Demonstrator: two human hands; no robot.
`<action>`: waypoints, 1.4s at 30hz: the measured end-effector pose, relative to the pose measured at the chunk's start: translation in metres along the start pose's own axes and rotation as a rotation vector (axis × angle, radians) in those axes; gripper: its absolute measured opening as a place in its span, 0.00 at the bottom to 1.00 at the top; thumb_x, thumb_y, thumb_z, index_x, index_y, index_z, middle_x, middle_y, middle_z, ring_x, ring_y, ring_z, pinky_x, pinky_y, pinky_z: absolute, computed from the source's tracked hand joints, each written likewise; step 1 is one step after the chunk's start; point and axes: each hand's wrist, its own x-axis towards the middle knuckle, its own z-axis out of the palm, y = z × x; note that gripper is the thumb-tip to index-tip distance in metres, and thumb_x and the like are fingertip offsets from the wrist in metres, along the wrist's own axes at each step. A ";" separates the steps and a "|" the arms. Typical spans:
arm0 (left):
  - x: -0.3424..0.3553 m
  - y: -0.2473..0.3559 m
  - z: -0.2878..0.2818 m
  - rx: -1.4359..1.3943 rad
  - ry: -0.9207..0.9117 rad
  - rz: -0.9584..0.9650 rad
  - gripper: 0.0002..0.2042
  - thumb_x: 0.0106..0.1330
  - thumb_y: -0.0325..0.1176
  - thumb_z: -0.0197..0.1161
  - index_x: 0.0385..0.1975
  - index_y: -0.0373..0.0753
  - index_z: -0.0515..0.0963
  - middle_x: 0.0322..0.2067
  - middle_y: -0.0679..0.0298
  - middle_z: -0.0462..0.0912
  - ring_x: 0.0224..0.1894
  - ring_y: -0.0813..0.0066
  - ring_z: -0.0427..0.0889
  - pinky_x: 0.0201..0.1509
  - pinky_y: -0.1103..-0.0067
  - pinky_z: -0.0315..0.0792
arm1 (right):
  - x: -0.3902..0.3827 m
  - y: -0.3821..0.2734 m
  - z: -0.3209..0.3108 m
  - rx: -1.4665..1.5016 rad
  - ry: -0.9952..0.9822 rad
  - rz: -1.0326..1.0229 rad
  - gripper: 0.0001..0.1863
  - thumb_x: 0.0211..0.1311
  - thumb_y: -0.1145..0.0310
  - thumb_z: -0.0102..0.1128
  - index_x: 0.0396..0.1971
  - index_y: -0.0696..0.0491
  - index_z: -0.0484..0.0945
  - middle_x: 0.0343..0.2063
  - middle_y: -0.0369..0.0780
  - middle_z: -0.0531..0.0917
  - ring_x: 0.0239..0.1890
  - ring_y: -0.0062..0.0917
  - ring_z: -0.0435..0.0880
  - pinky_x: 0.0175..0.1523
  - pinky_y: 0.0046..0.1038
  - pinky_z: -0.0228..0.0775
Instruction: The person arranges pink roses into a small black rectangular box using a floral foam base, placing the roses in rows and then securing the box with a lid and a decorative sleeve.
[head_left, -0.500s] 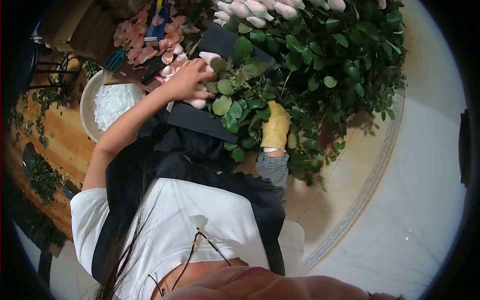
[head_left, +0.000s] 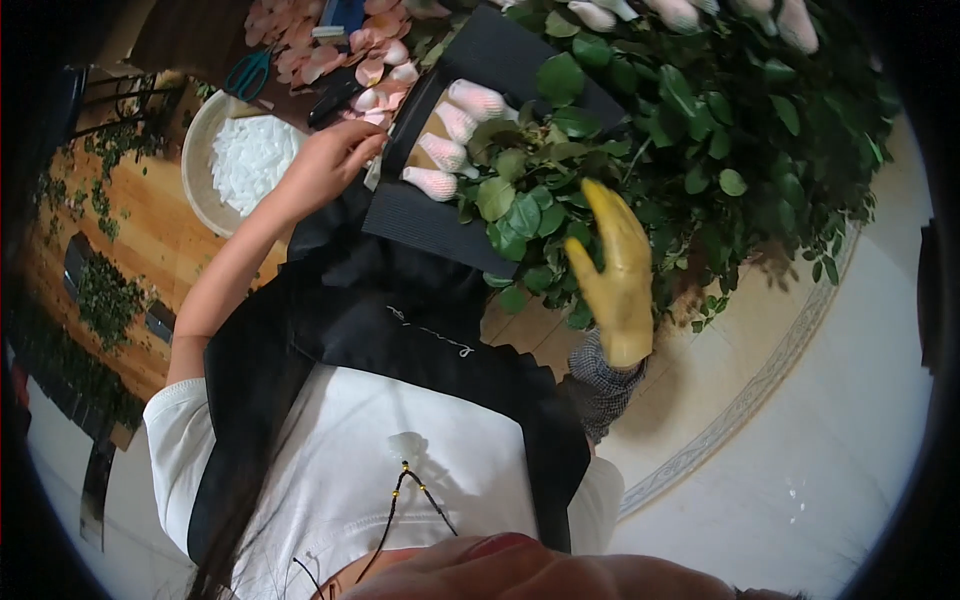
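Note:
My left hand (head_left: 328, 162) is bare, and its fingertips pinch a small pale piece at the left edge of a black corrugated sheet (head_left: 430, 225) on my lap. Three rose buds in white foam nets (head_left: 452, 128) lie on that sheet, just right of the fingertips. Their green leafy stems (head_left: 530, 205) run to the right. My right hand (head_left: 615, 270) wears a yellow glove. It is held up with fingers spread and holds nothing, just in front of the leaves.
A big heap of leafy rose stems (head_left: 720, 110) fills the upper right. A round bowl of white foam nets (head_left: 245, 160) stands at the left. Beyond it lie teal scissors (head_left: 248, 72) and loose pink petals (head_left: 320, 55). Leaf scraps (head_left: 105, 300) litter the wooden floor.
My left hand has drawn back from the netted buds to the sheet's left edge. My gloved right hand has lifted off the leaves and spread its fingers.

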 end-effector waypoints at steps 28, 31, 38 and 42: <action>0.048 0.036 0.052 0.370 0.136 0.389 0.12 0.62 0.41 0.66 0.31 0.39 0.77 0.29 0.58 0.78 0.33 0.54 0.82 0.34 0.63 0.74 | 0.072 0.007 0.104 -0.346 -0.264 -0.084 0.18 0.53 0.51 0.71 0.28 0.53 0.83 0.22 0.43 0.84 0.27 0.39 0.85 0.34 0.40 0.76; 0.051 0.031 0.056 0.346 0.152 0.378 0.11 0.63 0.39 0.66 0.30 0.37 0.77 0.29 0.58 0.79 0.33 0.53 0.82 0.33 0.63 0.74 | 0.069 0.005 0.105 -0.310 -0.313 -0.070 0.16 0.54 0.54 0.70 0.26 0.52 0.82 0.24 0.43 0.84 0.30 0.39 0.85 0.35 0.41 0.76; 0.048 0.006 -0.005 -0.560 0.185 -0.173 0.10 0.68 0.34 0.58 0.31 0.32 0.79 0.25 0.70 0.75 0.31 0.82 0.74 0.39 0.79 0.71 | 0.063 0.003 0.116 -0.413 -0.279 -0.052 0.13 0.55 0.59 0.67 0.24 0.53 0.79 0.22 0.43 0.82 0.29 0.40 0.83 0.34 0.40 0.74; 0.048 0.003 -0.021 -0.268 0.254 0.292 0.09 0.70 0.30 0.57 0.43 0.30 0.76 0.39 0.64 0.78 0.39 0.75 0.78 0.40 0.77 0.73 | 0.075 -0.023 0.077 0.077 -0.148 0.039 0.14 0.57 0.58 0.67 0.24 0.53 0.79 0.19 0.43 0.81 0.26 0.39 0.82 0.33 0.39 0.74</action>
